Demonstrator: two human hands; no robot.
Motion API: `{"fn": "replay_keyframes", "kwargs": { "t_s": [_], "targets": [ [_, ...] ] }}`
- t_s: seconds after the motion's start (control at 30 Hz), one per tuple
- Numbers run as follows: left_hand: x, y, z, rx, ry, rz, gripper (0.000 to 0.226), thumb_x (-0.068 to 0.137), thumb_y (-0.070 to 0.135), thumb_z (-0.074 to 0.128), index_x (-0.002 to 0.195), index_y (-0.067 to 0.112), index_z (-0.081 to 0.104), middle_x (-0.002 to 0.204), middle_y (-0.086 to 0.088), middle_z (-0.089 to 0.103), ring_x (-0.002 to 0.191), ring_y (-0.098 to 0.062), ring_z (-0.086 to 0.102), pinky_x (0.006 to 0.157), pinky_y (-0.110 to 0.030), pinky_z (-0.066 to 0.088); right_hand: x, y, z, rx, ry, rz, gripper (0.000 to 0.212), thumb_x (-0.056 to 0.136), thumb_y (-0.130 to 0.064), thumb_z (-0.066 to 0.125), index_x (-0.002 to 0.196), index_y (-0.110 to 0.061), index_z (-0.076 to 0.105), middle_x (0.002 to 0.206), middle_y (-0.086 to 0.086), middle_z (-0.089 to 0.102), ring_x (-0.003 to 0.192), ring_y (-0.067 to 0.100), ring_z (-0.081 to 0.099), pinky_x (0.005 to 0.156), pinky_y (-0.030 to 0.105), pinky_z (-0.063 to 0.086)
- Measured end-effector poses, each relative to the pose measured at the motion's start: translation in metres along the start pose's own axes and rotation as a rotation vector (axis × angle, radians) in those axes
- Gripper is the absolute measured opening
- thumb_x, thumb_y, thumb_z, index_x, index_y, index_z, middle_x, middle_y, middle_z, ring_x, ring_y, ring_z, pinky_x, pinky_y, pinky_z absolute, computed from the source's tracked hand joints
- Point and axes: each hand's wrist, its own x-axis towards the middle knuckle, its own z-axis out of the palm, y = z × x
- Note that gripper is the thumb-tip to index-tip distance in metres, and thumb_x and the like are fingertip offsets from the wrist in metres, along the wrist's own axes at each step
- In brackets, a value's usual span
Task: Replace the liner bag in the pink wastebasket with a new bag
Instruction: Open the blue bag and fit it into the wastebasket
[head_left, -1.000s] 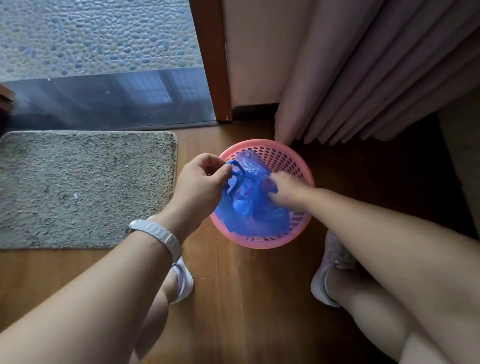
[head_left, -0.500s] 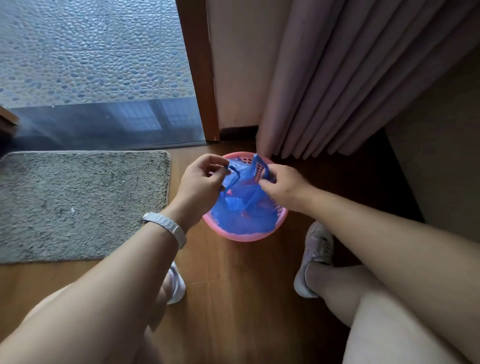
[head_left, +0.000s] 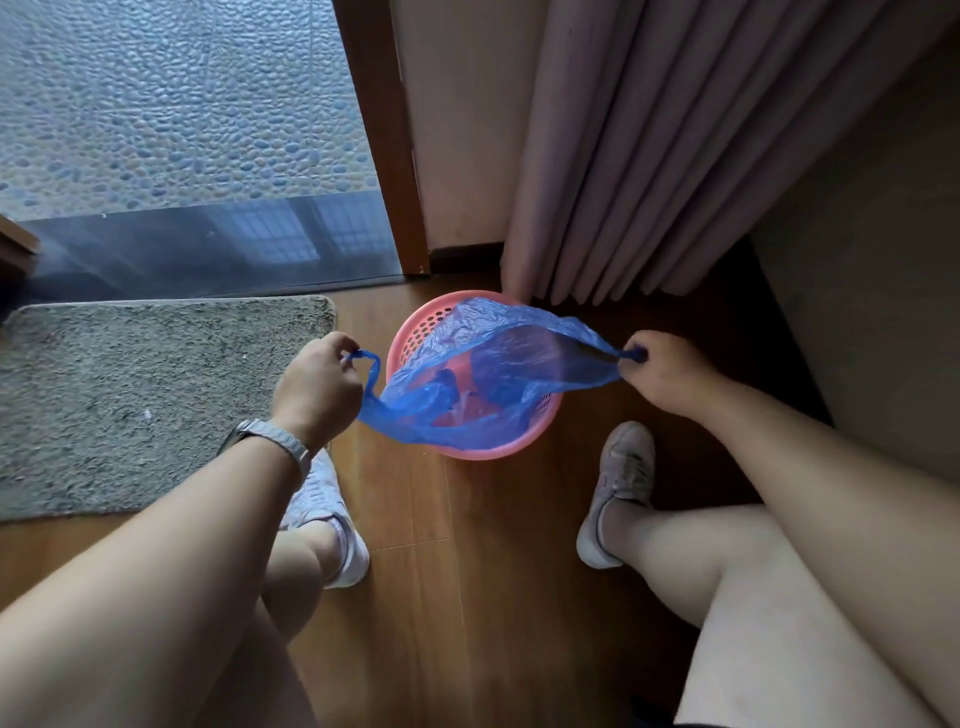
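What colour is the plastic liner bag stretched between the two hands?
Translucent blue plastic liner bag, clearest in the head view.

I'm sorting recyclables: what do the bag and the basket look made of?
The bag: thin blue plastic film, glossy and see-through; it crinkles and the basket shows through it. The basket: likely moulded pink plastic, smooth with a slight sheen; its wall is a grid of small holes.

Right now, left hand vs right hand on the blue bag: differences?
The left hand pinches a handle whose loop hangs open beside it; the right hand grips its handle bunched into a tight strand. The left wrist bears a watch; the right is bare. Both hold the blue bag stretched over the pink wastebasket.
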Motion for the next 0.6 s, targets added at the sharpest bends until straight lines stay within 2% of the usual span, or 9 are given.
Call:
{"fn": "replay_keyframes", "kwargs": {
  "t_s": [0.1, 0.17, 0.27, 0.37, 0.4, 0.47, 0.53, 0.6],
  "targets": [
    [-0.008, 0.018, 0.0, -0.027, -0.03, 0.065, 0.035, 0.087, 0.012, 0.048, 0.119, 0.016, 0.061, 0.12, -0.012, 0.057, 0.108, -0.033, 0.056, 0.089, -0.038, 0.043, 0.001, -0.009, 0.002, 0.072, 0.023, -0.048, 0.008, 0.081, -0.014, 0.067, 0.088, -0.011, 0.062, 0.078, 0.0, 0.06, 0.076, 0.021, 0.058, 0.067, 0.027, 0.041],
    [-0.015, 0.031, -0.002, -0.031, 0.007, 0.169, 0.045, 0.083, 0.018, 0.048, 0.126, 0.014, 0.057, 0.127, -0.012, 0.054, 0.116, -0.031, 0.052, 0.096, -0.038, 0.041, -0.001, -0.023, 0.003, 0.115, 0.042, -0.119, 0.024, 0.076, -0.015, 0.072, 0.098, -0.012, 0.063, 0.09, 0.0, 0.059, 0.084, 0.02, 0.059, 0.075, 0.03, 0.047],
    [-0.031, 0.047, -0.001, 0.086, 0.107, 0.422, 0.06, 0.073, 0.024, 0.049, 0.132, 0.013, 0.051, 0.137, -0.013, 0.05, 0.127, -0.033, 0.044, 0.107, -0.045, 0.036, -0.014, -0.049, -0.001, 0.017, 0.172, -0.402, 0.042, 0.072, -0.018, 0.071, 0.113, -0.01, 0.061, 0.107, 0.005, 0.056, 0.098, 0.021, 0.057, 0.088, 0.033, 0.048],
    [-0.046, 0.059, 0.002, 0.204, 0.171, 0.712, 0.053, 0.073, 0.023, 0.052, 0.125, 0.011, 0.056, 0.132, -0.014, 0.055, 0.123, -0.034, 0.048, 0.104, -0.047, 0.038, -0.034, -0.078, 0.0, -0.066, 0.222, -0.686, 0.038, 0.075, -0.028, 0.055, 0.109, -0.012, 0.059, 0.107, 0.006, 0.059, 0.098, 0.023, 0.057, 0.085, 0.035, 0.05],
    [-0.049, 0.06, 0.006, 0.243, 0.136, 0.819, 0.046, 0.075, 0.022, 0.051, 0.119, 0.011, 0.06, 0.126, -0.013, 0.06, 0.116, -0.033, 0.053, 0.099, -0.046, 0.042, -0.039, -0.085, 0.004, -0.055, 0.198, -0.737, 0.037, 0.076, -0.029, 0.051, 0.107, -0.012, 0.06, 0.107, 0.006, 0.06, 0.098, 0.023, 0.058, 0.086, 0.036, 0.051],
    [-0.05, 0.056, 0.017, 0.37, -0.057, 0.982, 0.035, 0.078, 0.022, 0.048, 0.108, 0.012, 0.064, 0.11, -0.008, 0.066, 0.1, -0.032, 0.062, 0.09, -0.042, 0.048, -0.044, -0.095, 0.019, -0.071, 0.128, -0.826, 0.032, 0.079, -0.025, 0.048, 0.104, -0.011, 0.062, 0.107, 0.006, 0.062, 0.1, 0.026, 0.059, 0.087, 0.04, 0.051],
    [-0.048, 0.047, 0.029, 0.547, -0.269, 0.978, 0.034, 0.082, 0.03, 0.048, 0.11, 0.015, 0.061, 0.106, -0.005, 0.066, 0.097, -0.03, 0.064, 0.089, -0.041, 0.049, -0.04, -0.098, 0.035, -0.148, -0.007, -0.849, 0.029, 0.083, -0.017, 0.053, 0.11, -0.013, 0.061, 0.112, 0.006, 0.061, 0.104, 0.026, 0.058, 0.089, 0.04, 0.049],
    [-0.042, 0.034, 0.039, 0.698, -0.379, 0.891, 0.043, 0.083, 0.041, 0.054, 0.119, 0.018, 0.057, 0.106, -0.005, 0.065, 0.097, -0.029, 0.063, 0.091, -0.041, 0.047, -0.028, -0.095, 0.05, -0.337, -0.168, -0.796, 0.039, 0.086, -0.019, 0.057, 0.125, -0.019, 0.054, 0.127, 0.004, 0.054, 0.116, 0.025, 0.05, 0.095, 0.04, 0.046]
  ]
}}
